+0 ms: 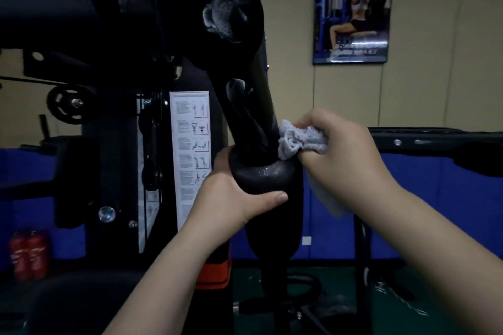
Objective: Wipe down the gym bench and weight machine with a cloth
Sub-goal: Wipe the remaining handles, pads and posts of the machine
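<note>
While the left hand grips the machine's black foam pad, the right hand clutches the grey cloth, pressing it against the machine arm just above.

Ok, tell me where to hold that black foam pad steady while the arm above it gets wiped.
Hold the foam pad round its bulging lower end, coming from the left. The left hand already wraps it there, thumb across the front. The right hand presses the cloth in from the right, so that side must remain free.
</note>
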Demonstrator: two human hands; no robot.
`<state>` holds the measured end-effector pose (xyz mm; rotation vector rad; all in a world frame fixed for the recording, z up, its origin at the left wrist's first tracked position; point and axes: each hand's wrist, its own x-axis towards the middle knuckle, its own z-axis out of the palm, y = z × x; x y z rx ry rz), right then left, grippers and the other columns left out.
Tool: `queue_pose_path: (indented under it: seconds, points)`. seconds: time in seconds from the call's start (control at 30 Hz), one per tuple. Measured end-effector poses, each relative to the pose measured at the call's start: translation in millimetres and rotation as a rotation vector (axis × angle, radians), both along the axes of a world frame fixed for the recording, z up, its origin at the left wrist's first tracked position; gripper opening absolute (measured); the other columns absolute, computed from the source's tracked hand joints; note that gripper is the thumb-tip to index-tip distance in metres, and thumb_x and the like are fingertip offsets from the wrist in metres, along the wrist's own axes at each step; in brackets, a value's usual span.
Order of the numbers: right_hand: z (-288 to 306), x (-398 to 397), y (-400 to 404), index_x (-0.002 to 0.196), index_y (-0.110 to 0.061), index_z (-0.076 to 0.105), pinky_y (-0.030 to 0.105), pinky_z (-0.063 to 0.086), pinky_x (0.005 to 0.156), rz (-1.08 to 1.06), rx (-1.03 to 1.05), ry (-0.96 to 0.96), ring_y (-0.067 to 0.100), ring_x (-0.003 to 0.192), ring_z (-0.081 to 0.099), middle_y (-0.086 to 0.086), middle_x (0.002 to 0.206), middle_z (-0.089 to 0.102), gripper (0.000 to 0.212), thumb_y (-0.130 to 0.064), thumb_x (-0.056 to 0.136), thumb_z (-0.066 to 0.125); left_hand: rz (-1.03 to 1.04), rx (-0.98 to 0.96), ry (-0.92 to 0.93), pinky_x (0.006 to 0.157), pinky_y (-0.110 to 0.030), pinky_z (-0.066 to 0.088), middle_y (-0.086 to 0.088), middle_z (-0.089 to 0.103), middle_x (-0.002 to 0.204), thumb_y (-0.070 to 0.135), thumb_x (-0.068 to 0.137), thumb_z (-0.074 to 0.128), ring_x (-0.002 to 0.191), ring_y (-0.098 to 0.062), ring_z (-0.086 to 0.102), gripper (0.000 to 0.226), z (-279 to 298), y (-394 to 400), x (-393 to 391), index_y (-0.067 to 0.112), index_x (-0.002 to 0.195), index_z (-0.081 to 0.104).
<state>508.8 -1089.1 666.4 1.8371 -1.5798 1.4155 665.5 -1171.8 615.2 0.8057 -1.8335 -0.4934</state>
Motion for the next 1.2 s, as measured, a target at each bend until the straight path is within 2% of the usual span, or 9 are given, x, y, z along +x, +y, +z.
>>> queue_pose_path:
  seconds: [0.17,0.23,0.33,0.43,0.57,0.73,0.83,0.97,1.2]
  points:
    - [-24,21,18,0.097,-0.027,0.065,0.013,0.044,0.064,0.01,-0.112,0.14,0.014,0.081,0.06,-0.01,0.086,0.062,0.033,-0.006,0.073,0.06,-0.015,-0.015,-0.021,0.072,-0.02,0.047,0.023,0.056,0.091,0.037,0.056,0.088,0.086,-0.002,0.059,0.08,-3,1,2,0.035,0.119,0.039]
    - [-34,38,18,0.098,-0.022,0.067,0.029,0.05,0.067,0.059,-0.139,0.317,0.02,0.086,0.059,-0.006,0.092,0.065,0.034,-0.013,0.07,0.05,-0.044,-0.024,-0.058,0.07,-0.012,0.046,0.023,0.053,0.086,0.027,0.064,0.076,0.083,-0.004,0.06,0.066,-5,-1,3,0.026,0.122,0.046]
    - [-27,51,10,0.099,-0.02,0.068,0.043,0.051,0.064,0.037,-0.109,0.362,0.025,0.087,0.056,-0.003,0.09,0.066,0.042,-0.009,0.066,0.045,-0.006,-0.003,-0.134,0.049,-0.002,0.035,0.017,0.047,0.065,0.033,0.069,0.063,0.059,-0.001,0.047,0.031,-1,2,1,0.018,0.093,0.05]
    - [-18,35,16,0.1,-0.025,0.067,0.04,0.049,0.061,0.003,-0.096,0.421,0.024,0.085,0.054,-0.007,0.089,0.066,0.046,-0.007,0.065,0.044,-0.041,-0.007,-0.029,0.057,-0.007,0.044,0.014,0.062,0.066,0.05,0.049,0.069,0.063,0.004,0.058,0.053,4,7,-4,0.022,0.091,0.051]
    - [-10,-9,21,0.106,-0.03,0.068,0.032,0.042,0.067,-0.08,-0.019,0.375,0.023,0.089,0.053,-0.011,0.092,0.065,0.058,0.01,0.068,0.05,0.028,0.012,-0.029,0.086,-0.029,0.05,0.009,0.063,0.108,0.05,0.05,0.088,0.105,-0.014,0.061,0.094,-1,5,2,0.028,0.128,0.041]
    - [-2,5,15,0.102,-0.024,0.071,0.031,0.045,0.069,0.044,-0.071,0.519,0.024,0.088,0.057,-0.008,0.097,0.067,0.056,0.007,0.063,0.045,0.042,0.011,0.003,0.082,-0.028,0.052,0.013,0.063,0.101,0.062,0.037,0.077,0.098,-0.013,0.063,0.104,-2,6,-3,0.028,0.127,0.038]
    - [-7,24,9,0.101,-0.025,0.072,0.038,0.049,0.067,0.139,-0.071,0.598,0.025,0.085,0.055,-0.006,0.099,0.067,0.053,0.002,0.067,0.043,-0.006,0.006,-0.012,0.073,-0.013,0.047,0.019,0.061,0.09,0.065,0.037,0.068,0.088,-0.003,0.062,0.108,1,14,-6,0.019,0.129,0.032]
    - [-8,0,2,0.106,-0.025,0.071,0.039,0.048,0.07,0.178,-0.058,0.559,0.025,0.089,0.054,-0.005,0.101,0.064,0.051,0.003,0.073,0.043,0.032,0.02,-0.01,0.08,-0.031,0.053,0.008,0.065,0.101,0.058,0.042,0.079,0.094,-0.014,0.064,0.094,1,12,-5,0.028,0.121,0.038]
    - [-6,-15,-1,0.105,-0.027,0.07,0.04,0.049,0.076,0.155,-0.055,0.454,0.018,0.096,0.054,-0.012,0.102,0.062,0.058,0.015,0.07,0.052,0.053,0.042,0.026,0.086,-0.028,0.05,0.009,0.063,0.105,0.045,0.054,0.088,0.101,-0.013,0.061,0.092,-3,5,-3,0.028,0.129,0.039]
